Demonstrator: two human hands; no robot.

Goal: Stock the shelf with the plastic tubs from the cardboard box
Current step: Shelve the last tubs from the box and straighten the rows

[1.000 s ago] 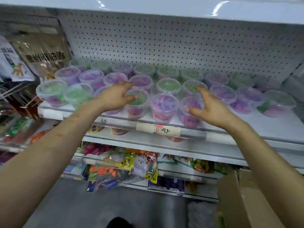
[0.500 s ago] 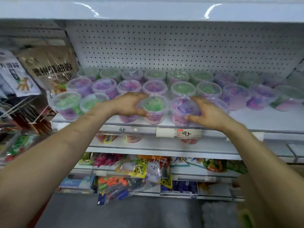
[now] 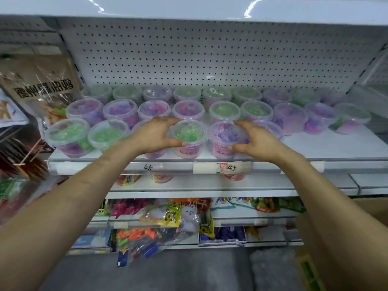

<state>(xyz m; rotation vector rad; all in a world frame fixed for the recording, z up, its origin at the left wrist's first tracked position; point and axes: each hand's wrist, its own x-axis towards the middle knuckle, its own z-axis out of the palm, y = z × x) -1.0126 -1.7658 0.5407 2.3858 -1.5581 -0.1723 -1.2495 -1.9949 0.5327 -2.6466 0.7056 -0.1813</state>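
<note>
Several clear plastic tubs with green or purple contents stand in three rows on the white shelf [image 3: 327, 147]. My left hand [image 3: 153, 136] grips a green-topped tub [image 3: 189, 134] in the front row, fingers over its far rim and thumb at its near side. My right hand [image 3: 255, 139] grips the purple-topped tub [image 3: 225, 136] beside it in the same way. Both tubs stand upright on the shelf near its front edge. A corner of the cardboard box [image 3: 369, 208] shows at the lower right, mostly hidden by my right arm.
A pegboard back wall [image 3: 210, 55] rises behind the tubs. Hanging snack bags [image 3: 42, 89] crowd the left side. Price labels [image 3: 222, 167] run along the shelf front. Lower shelves hold packaged goods [image 3: 168, 215]. Bare shelf surface lies to the right of the front row.
My hands have closed in from both sides onto the two front tubs, pressing them together. The view has shifted a little to the left.
</note>
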